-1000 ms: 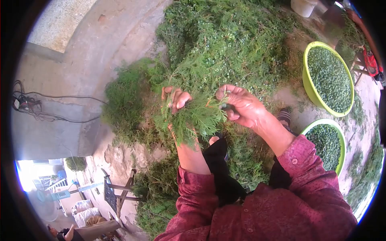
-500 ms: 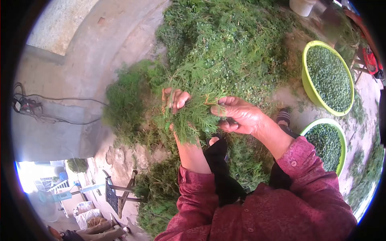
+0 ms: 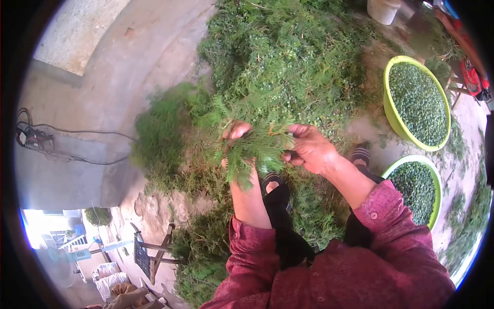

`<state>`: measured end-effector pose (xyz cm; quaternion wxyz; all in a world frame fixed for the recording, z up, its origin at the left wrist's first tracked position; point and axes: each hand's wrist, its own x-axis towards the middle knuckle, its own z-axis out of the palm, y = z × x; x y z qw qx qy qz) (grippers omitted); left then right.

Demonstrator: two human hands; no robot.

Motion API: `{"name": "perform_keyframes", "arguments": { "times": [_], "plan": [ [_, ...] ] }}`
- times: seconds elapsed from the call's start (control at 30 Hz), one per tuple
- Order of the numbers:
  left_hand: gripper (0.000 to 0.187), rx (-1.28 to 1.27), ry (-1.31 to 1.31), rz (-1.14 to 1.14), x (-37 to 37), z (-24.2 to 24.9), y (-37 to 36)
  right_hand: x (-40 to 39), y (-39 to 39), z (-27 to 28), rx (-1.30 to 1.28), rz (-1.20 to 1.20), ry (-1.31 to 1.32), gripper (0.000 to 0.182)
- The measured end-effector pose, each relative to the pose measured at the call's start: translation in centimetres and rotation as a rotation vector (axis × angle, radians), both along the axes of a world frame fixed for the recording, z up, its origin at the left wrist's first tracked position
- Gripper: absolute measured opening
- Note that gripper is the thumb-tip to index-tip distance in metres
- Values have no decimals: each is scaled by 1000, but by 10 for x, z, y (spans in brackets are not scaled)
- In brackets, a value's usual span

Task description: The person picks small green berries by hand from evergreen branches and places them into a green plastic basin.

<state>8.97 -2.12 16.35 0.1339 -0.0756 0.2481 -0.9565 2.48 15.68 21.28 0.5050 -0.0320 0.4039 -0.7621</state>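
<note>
A feathery green evergreen sprig is held up in front of my body. My left hand is closed around its stem, partly covered by the foliage. At the sprig's right side, my right hand pinches the leafy edge, thumb and fingers together; whether a small cone is between them cannot be made out. Behind both hands spreads a big heap of cut branches dotted with pale green cones.
Two yellow-green basins, the larger one and the nearer one, hold many small green cones. A folding stool stands lower left. Cables lie on the concrete. A white bucket is at the top right.
The sprig has turned and shifted slightly to the right with my left hand. My right hand has also moved a little right, still at the sprig's edge.
</note>
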Motion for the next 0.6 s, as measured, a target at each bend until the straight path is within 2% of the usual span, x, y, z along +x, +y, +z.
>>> {"name": "perform_keyframes", "arguments": {
  "times": [0.03, 0.07, 0.1, 0.13, 0.2, 0.27, 0.3, 0.37, 0.5, 0.57, 0.6],
  "plan": [
    [12, 74, -110, -5, -2, -6, 0, 0, -1, -2, -80, 3, 21, 24],
    [12, 72, -110, -7, -6, 7, 10, 0, -3, -1, -161, 6, 44, 26],
    [10, -14, -167, 71, -7, 20, 22, 2, -5, 4, -162, 5, 41, 26],
    [10, -100, -225, 149, -8, 37, 34, 5, -6, 16, -61, -73, 17, 29],
    [10, -109, -241, 93, -7, 53, 40, 7, -7, 19, 42, -150, -9, 31],
    [9, -187, -601, 149, -4, 55, 40, 5, -6, 7, 69, -128, -20, 36],
    [9, -185, -600, 148, -4, 56, 40, 4, -6, 1, 82, -117, -24, 39],
    [7, -15, -374, 55, -5, 57, 40, 3, -7, -2, 107, -93, -33, 44],
    [19, -105, -493, 90, -6, 66, 41, 8, -5, 18, 163, -164, 7, 41],
    [19, -31, -352, 24, -5, 65, 40, 0, -8, 9, 42, -15, 80, 34],
    [19, -32, -352, 24, -5, 62, 39, 1, -9, 3, 42, -15, 80, 34]
  ]
}}
